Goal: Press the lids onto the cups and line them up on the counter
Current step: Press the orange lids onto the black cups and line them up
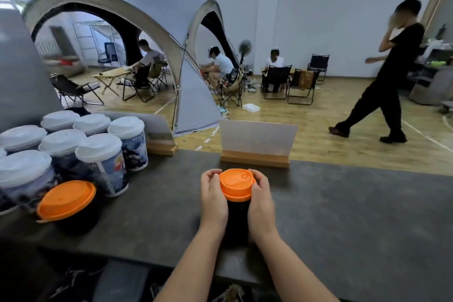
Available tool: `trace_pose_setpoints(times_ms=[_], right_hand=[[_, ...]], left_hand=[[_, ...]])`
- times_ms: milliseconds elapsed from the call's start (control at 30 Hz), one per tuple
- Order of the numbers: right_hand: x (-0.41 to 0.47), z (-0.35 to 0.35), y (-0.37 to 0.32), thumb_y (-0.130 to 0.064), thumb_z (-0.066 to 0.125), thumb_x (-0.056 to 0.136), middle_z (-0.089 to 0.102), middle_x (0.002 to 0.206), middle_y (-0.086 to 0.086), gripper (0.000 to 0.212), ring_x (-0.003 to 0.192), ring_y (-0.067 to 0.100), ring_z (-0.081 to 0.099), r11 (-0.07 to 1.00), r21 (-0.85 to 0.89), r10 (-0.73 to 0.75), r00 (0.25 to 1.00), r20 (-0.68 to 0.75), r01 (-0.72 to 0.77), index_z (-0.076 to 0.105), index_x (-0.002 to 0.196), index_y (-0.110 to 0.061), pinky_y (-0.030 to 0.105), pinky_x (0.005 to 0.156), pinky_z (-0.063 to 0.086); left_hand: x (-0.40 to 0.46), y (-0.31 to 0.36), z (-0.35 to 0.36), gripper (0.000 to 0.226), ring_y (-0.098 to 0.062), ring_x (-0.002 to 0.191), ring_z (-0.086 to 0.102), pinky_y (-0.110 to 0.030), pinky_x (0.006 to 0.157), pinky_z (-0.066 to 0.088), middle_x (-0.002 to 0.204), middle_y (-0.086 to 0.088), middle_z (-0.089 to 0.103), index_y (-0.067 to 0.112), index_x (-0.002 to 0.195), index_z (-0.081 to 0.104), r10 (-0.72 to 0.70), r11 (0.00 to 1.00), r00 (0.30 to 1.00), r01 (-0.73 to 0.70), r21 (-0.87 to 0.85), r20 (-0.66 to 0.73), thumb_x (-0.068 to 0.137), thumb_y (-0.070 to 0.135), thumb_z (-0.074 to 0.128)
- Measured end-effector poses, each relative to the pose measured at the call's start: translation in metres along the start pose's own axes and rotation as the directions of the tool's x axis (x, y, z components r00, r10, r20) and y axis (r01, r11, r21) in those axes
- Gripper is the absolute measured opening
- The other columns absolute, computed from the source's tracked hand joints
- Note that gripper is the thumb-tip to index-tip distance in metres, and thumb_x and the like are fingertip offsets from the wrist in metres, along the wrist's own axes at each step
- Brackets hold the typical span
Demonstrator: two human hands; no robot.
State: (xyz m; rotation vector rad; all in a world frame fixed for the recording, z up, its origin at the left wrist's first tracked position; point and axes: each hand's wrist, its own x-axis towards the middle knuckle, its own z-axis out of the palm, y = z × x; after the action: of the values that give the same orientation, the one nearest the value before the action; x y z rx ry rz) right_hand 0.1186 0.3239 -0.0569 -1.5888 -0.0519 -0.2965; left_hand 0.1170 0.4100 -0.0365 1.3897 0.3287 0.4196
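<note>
Dark, matte counter (343, 203) carries the black cup (238, 211), which stands at its middle, just before a wooden-based sign (256, 144). Probably light thin-walled paper that dents easily, so hold it high by the orange lid (236, 182). Left hand (213, 200) and right hand (261, 202) clasp cup and lid rim. Lidded cups (73, 152) cluster well to its left.

Both bare forearms reach toward 12 o'clock, converging. The left hand (213, 200) and right hand (261, 200) face each other, palms inward, fingers curled, fingertips (212, 172) uppermost, gripping from 9 and 3 o'clock.
</note>
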Motion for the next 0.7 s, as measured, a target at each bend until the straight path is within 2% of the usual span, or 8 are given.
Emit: trace_pose_setpoints(times_ms=[67,167,267,367,433,500,600,700], right_hand=[[-0.001,-0.005,0.001,-0.04,0.036,0.087,0.065,0.099,-0.008,0.03,0.089,-0.001,0.06,1.0,-0.018,-0.018,1.0,-0.006,0.018,0.055,0.11,-0.032,0.023,0.078,0.047],[-0.001,-0.014,-0.001,-0.037,0.04,0.09,0.059,0.081,-0.004,0.018,0.071,-0.002,0.055,0.998,-0.017,-0.056,0.998,-0.038,0.055,0.051,0.095,-0.024,0.024,0.065,0.044],[0.0,-0.015,0.001,-0.027,0.044,0.097,0.056,0.086,-0.002,0.004,0.08,0.008,0.056,0.998,0.0,-0.058,0.998,0.017,0.058,0.046,0.098,-0.024,0.02,0.068,0.045],[0.002,-0.011,0.005,-0.032,0.041,0.088,0.061,0.097,-0.001,0.022,0.09,0.011,0.06,0.998,0.026,-0.061,0.995,0.079,0.059,0.048,0.109,-0.027,0.025,0.078,0.049],[0.001,-0.009,0.007,-0.032,0.04,0.086,0.063,0.104,-0.003,0.033,0.091,0.007,0.061,0.996,0.03,-0.084,0.989,0.122,0.081,0.053,0.116,-0.027,0.024,0.078,0.05],[0.001,-0.007,0.01,-0.04,0.038,0.083,0.065,0.11,-0.003,0.04,0.098,0.01,0.062,0.994,0.035,-0.106,0.985,0.134,0.102,0.057,0.116,-0.028,0.024,0.08,0.051],[0.002,-0.004,0.011,-0.036,0.035,0.089,0.066,0.104,-0.005,0.033,0.095,0.013,0.063,0.991,0.037,-0.13,0.987,0.091,0.127,0.059,0.109,-0.028,0.025,0.079,0.052],[0.002,-0.003,0.01,-0.031,0.032,0.093,0.064,0.1,-0.004,0.028,0.09,0.012,0.062,0.992,0.041,-0.125,0.987,0.1,0.122,0.056,0.107,-0.026,0.021,0.072,0.05]], left_hand=[[0.009,-0.001,-0.003,0.021,-0.02,0.086,0.062,-0.027,0.07,0.049,0.096,-0.008,0.066,0.011,0.101,0.061,-0.016,0.999,1.0,0.016,-0.028,0.015,0.104,0.021,0.044],[0.018,-0.001,-0.011,0.03,-0.018,0.076,0.065,-0.024,0.066,0.05,0.081,-0.009,0.07,0.009,0.085,0.069,0.076,0.996,0.997,-0.076,0.035,0.014,0.101,0.028,0.052],[0.014,0.001,-0.017,0.041,-0.011,0.072,0.07,-0.022,0.066,0.052,0.072,-0.001,0.074,0.015,0.078,0.074,0.129,0.986,0.992,-0.13,0.102,0.01,0.101,0.037,0.049],[0.002,0.0,-0.017,0.046,-0.008,0.087,0.069,-0.023,0.075,0.051,0.087,0.005,0.076,0.023,0.095,0.076,0.103,0.985,0.994,-0.105,0.137,0.023,0.104,0.045,0.036],[-0.003,-0.007,-0.016,0.033,-0.008,0.103,0.063,-0.028,0.088,0.053,0.11,0.012,0.069,0.029,0.114,0.07,0.11,0.98,0.989,-0.124,0.158,0.099,0.103,0.042,0.041],[-0.007,-0.013,-0.015,0.026,-0.009,0.111,0.058,-0.031,0.093,0.053,0.122,0.015,0.06,0.035,0.124,0.06,0.122,0.976,0.982,-0.145,0.162,0.146,0.101,0.04,0.05],[-0.012,-0.017,-0.012,0.022,-0.012,0.109,0.056,-0.028,0.087,0.05,0.118,0.01,0.056,0.036,0.113,0.054,0.167,0.978,0.986,-0.166,0.128,0.007,0.093,0.043,0.052],[-0.022,-0.018,-0.008,0.007,-0.015,0.099,0.059,-0.024,0.074,0.049,0.109,0.004,0.057,0.032,0.098,0.053,0.203,0.971,0.971,-0.183,0.152,-0.128,0.097,0.038,0.056]])
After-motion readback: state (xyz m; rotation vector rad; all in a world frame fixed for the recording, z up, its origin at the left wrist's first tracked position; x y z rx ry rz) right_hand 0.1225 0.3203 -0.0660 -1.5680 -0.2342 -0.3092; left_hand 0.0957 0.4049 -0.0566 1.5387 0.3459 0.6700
